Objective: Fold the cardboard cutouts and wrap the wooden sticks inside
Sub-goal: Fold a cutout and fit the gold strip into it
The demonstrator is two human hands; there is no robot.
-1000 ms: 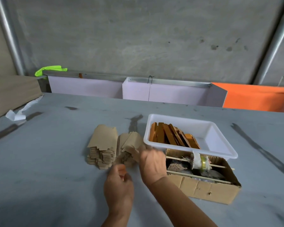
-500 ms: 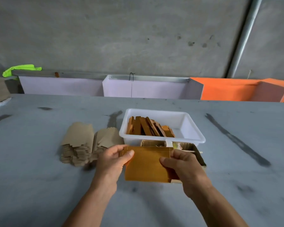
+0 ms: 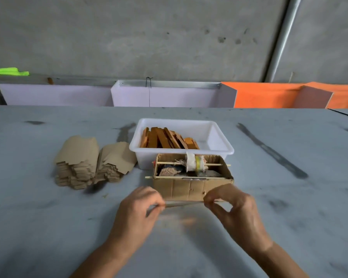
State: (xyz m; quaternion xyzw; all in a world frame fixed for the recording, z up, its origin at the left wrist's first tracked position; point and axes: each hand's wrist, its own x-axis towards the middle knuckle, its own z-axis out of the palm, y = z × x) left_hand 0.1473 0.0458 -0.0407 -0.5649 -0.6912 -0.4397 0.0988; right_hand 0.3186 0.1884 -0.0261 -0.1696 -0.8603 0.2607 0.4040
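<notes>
My left hand (image 3: 138,211) and my right hand (image 3: 232,207) each pinch one end of a flat cardboard cutout (image 3: 184,204). It is seen edge-on and blurred, held level just above the grey table in front of the cardboard box (image 3: 189,189). Two stacks of brown cardboard cutouts (image 3: 78,161) lie on the table to the left. Orange-brown wooden sticks (image 3: 167,138) lean in a pile inside the white plastic tray (image 3: 219,141) behind the box.
The open cardboard box holds a taped roll (image 3: 194,162) on a thin skewer and some scraps. White bins (image 3: 165,95) and orange bins (image 3: 269,96) line the table's far edge below a concrete wall. A green cloth (image 3: 6,71) lies at far left.
One second ago my hands were at the cutout stacks. Half a second ago they held a cutout with its orange face toward me. Now it is tipped flat, edge-on, and lower.
</notes>
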